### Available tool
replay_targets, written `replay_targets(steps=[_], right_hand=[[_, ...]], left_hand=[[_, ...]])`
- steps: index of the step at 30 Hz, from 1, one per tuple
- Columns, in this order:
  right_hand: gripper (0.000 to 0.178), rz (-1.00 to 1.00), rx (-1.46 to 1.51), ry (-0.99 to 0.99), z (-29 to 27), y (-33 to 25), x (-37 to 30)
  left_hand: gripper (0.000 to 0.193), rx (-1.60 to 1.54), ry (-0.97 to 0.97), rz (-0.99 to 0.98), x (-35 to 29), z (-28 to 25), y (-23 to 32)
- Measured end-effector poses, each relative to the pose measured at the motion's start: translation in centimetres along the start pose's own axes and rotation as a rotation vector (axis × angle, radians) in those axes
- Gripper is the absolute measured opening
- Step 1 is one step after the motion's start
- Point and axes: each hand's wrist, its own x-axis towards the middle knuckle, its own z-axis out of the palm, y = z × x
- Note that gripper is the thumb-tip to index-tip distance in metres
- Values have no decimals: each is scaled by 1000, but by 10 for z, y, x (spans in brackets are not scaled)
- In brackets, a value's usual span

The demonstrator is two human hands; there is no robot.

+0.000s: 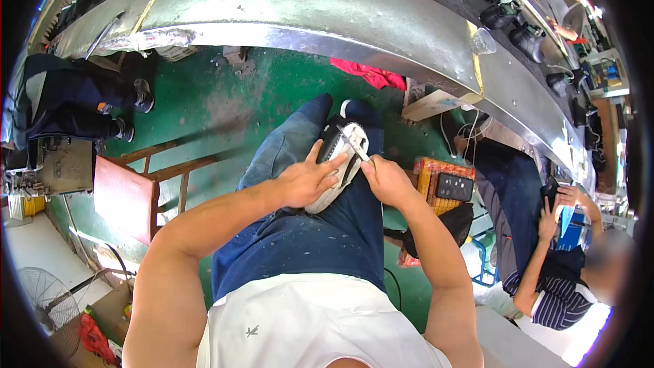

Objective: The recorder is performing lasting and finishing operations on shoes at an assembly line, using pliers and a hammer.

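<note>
A black and white shoe lies across my lap, its pale sole side partly turned up. My left hand holds it from the left, fingers spread over the upper and the thumb pointing toward the far end. On the other side my right hand is closed around a slim, greyish tool. The tool lies slantwise over the shoe's far half and appears to touch it. Its exact kind is too small to tell, and my right fingers hide its near end.
A long metal-edged workbench curves across the front, with several black shoes at its right. A wooden stool stands left. Right of my knees, a black case rests on an orange woven seat. A co-worker sits at right.
</note>
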Motion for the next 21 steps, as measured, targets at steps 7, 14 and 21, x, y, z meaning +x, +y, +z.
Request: replay_targets(steps=[7,14,21], right_hand=[[43,-16,412,28,5,-31,-39],[43,-41,284,29,8,-33,-38],[49,-6,301,41,3,-32,-20]], left_hand=[[71,-494,289,-344,-17,16,15],[70,-486,236,-313,-16,16,4],[72,-489,187,-310,-14,14,-3]])
